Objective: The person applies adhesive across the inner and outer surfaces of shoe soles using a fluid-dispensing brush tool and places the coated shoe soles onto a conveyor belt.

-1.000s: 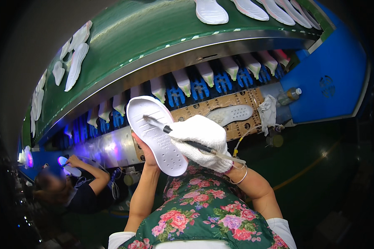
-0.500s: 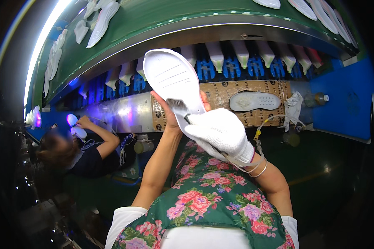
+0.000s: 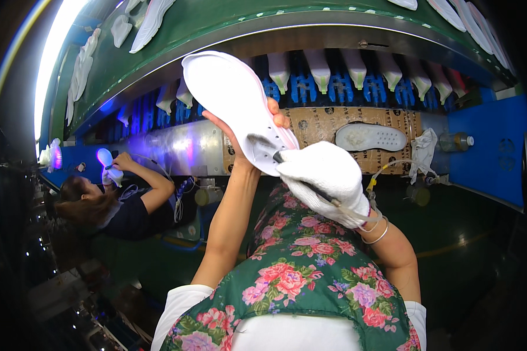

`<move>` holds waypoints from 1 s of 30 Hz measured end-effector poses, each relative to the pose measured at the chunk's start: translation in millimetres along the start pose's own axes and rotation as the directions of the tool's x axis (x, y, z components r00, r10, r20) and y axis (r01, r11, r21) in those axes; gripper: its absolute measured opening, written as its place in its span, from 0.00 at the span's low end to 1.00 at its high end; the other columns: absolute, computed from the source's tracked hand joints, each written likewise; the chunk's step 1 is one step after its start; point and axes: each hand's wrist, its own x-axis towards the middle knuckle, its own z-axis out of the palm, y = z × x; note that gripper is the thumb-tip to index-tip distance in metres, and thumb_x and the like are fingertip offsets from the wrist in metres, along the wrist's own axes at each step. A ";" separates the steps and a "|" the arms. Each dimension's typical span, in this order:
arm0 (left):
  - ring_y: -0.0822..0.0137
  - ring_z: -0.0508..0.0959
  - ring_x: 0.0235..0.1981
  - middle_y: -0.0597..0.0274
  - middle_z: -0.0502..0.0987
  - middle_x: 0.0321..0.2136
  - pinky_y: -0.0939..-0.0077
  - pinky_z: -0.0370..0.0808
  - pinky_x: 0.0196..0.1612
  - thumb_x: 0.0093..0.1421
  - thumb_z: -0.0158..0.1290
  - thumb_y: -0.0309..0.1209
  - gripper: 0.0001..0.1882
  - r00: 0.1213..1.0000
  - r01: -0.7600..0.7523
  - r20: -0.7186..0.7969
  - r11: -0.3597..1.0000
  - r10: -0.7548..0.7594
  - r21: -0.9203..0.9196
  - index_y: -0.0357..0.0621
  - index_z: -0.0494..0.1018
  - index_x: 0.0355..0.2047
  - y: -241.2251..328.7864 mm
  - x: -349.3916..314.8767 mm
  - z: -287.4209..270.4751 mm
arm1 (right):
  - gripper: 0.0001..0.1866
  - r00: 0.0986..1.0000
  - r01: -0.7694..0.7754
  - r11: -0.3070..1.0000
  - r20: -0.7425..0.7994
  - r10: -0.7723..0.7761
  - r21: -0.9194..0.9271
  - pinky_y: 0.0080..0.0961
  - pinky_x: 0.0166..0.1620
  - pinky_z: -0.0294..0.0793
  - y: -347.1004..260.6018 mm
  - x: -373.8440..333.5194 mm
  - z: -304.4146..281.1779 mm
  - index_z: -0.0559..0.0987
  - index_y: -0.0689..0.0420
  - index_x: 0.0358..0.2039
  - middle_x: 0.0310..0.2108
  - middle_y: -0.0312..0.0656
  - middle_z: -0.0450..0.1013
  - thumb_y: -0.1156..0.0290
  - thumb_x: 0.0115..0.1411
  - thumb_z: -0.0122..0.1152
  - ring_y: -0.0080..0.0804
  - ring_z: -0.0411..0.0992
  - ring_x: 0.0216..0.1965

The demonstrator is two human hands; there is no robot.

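My left hand (image 3: 246, 152), bare, is wrapped round a white shoe sole (image 3: 219, 88) from below, thumb and fingers showing at both edges. The sole slants from upper left to lower right, hollow side up. A white knitted glove covers my right hand (image 3: 325, 181), which is closed on a brush (image 3: 278, 157) with a thin tube running back along the wrist. Its dark bristles touch the inside of the sole's narrower near end, by the small holes there. The glove hides most of the brush handle.
A grey-white sole (image 3: 372, 137) lies on the cardboard-covered ledge (image 3: 313, 120), with a white cloth (image 3: 423, 152) and a bottle (image 3: 457, 141) to its right. Shoe uppers (image 3: 319, 67) hang in blue holders beyond. More white pieces lie on the green belt (image 3: 234, 14). At left, a co-worker (image 3: 129, 193) holds another sole.
The brush has moved from the sole's middle to its near end. The sole has swung up and left in my left hand, while the whole view has shifted slightly.
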 end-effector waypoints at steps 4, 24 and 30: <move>0.58 0.75 0.28 0.53 0.76 0.32 0.64 0.75 0.36 0.42 0.30 0.87 0.60 0.986 -0.083 -0.151 0.989 0.065 -0.122 0.36 0.69 0.42 2.5 7.3 9.5 | 0.17 0.977 0.027 0.998 0.211 -0.040 0.064 0.30 0.37 0.78 -1.2 -11.7 5.1 0.85 0.54 0.42 0.33 0.40 0.81 0.77 0.49 0.70 0.37 0.80 0.32; 0.46 0.84 0.29 0.36 0.78 0.36 0.55 0.85 0.29 0.54 0.43 0.75 0.53 0.834 0.548 0.033 0.833 -0.551 0.071 0.39 0.64 0.62 31.9 19.0 -17.9 | 0.22 0.938 0.183 0.977 0.316 -0.140 -0.113 0.33 0.37 0.77 -1.6 -12.9 17.0 0.82 0.55 0.43 0.38 0.44 0.80 0.77 0.43 0.72 0.40 0.80 0.35; 0.57 0.81 0.46 0.45 0.77 0.49 0.63 0.83 0.43 0.66 0.42 0.60 0.38 0.737 0.663 -0.184 0.641 -0.651 0.387 0.41 0.67 0.62 39.2 18.1 1.1 | 0.13 0.913 -0.176 0.979 0.388 0.123 0.105 0.32 0.41 0.77 -11.9 8.0 -1.3 0.84 0.53 0.37 0.37 0.42 0.81 0.78 0.49 0.72 0.40 0.79 0.36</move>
